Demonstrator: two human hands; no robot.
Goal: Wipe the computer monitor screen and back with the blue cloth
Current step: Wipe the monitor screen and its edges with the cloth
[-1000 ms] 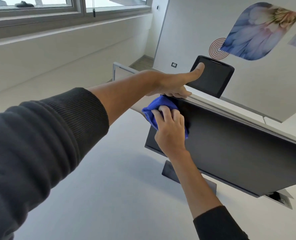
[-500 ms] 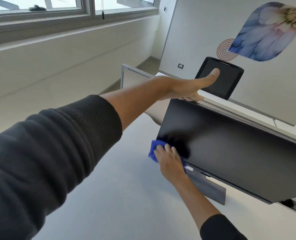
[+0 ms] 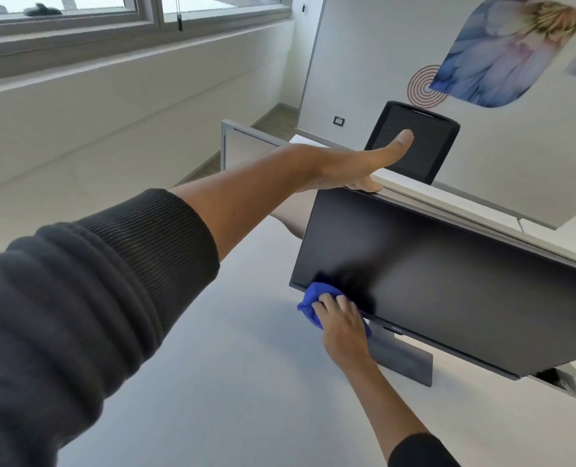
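Soft blue cloth (image 3: 308,299) on the monitor (image 3: 448,281)'s dark matt screen; smooth matt white desk (image 3: 229,382).

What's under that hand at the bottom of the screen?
A bunched blue cloth, pressed by the right hand against the lower left corner of the monitor. Most of the cloth, and the bezel there, is covered by the hand.

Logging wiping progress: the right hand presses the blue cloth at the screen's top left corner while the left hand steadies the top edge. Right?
Not quite. In the head view the right hand presses the blue cloth at the monitor screen's bottom left corner. The left hand does steady the top edge.
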